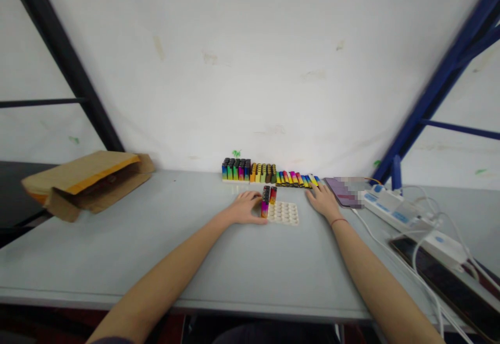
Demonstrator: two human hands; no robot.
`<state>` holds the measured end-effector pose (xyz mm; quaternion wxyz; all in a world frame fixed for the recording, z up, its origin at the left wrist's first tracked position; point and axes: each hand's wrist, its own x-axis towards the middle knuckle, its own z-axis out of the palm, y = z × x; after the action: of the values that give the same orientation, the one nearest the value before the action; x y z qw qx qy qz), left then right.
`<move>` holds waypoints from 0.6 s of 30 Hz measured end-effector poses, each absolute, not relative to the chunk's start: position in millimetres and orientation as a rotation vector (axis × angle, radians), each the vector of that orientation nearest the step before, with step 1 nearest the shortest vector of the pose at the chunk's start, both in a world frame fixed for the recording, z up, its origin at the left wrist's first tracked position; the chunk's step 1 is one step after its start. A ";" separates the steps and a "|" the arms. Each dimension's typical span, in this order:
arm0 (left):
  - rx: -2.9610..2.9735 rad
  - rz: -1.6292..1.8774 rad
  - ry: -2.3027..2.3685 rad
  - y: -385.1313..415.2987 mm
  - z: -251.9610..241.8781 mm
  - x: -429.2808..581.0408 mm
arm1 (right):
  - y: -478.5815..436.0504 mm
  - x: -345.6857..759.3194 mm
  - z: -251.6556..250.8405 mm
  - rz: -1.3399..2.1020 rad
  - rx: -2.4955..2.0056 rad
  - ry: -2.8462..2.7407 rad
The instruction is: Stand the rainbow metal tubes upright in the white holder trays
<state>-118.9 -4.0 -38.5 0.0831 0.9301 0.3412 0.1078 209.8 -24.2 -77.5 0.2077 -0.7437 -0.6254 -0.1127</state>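
Note:
A white tray (288, 214) with rows of round holes lies on the table. Several colourful lighters (264, 208) stand upright in its left column, with a red-yellow lighter (273, 195) at the back of the column beside it. My left hand (247, 208) curves round the tray's left end, thumb at the front corner and fingers behind. My right hand (322, 200) reaches forward, fingers stretched out over the right end of a row of lying lighters (294, 179). Its fingertips touch the lighters there; no lighter shows lifted in it.
Along the wall stand a full rack of black-topped lighters (236, 170) and a group of yellow and brown ones (263, 173). A brown paper bag (89, 182) lies at left. At right are a phone (344, 192), a white power strip (414, 224), cables and a dark device (437, 276).

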 end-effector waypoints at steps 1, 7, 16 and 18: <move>2.779 0.321 1.017 -3.8 -38.7 -118.8 | -23.9 209.6 -77.4 -0.315 -2.073 -1.756; 2.785 0.325 1.011 -3.0 -40.8 -119.0 | -18.1 211.8 -69.5 -0.435 -2.041 -1.707; 2.787 0.351 1.001 -4.3 -41.1 -119.1 | -3.1 212.3 -61.7 -0.512 -1.983 -2.065; 2.785 0.346 1.006 -4.8 -40.7 -118.8 | -10.6 212.8 -65.4 -0.533 -1.926 -2.104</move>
<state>-118.8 -4.8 -40.7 0.0800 0.9312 0.3363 0.1157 212.8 -10.6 -65.4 0.1196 -0.6589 -0.7199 -0.1825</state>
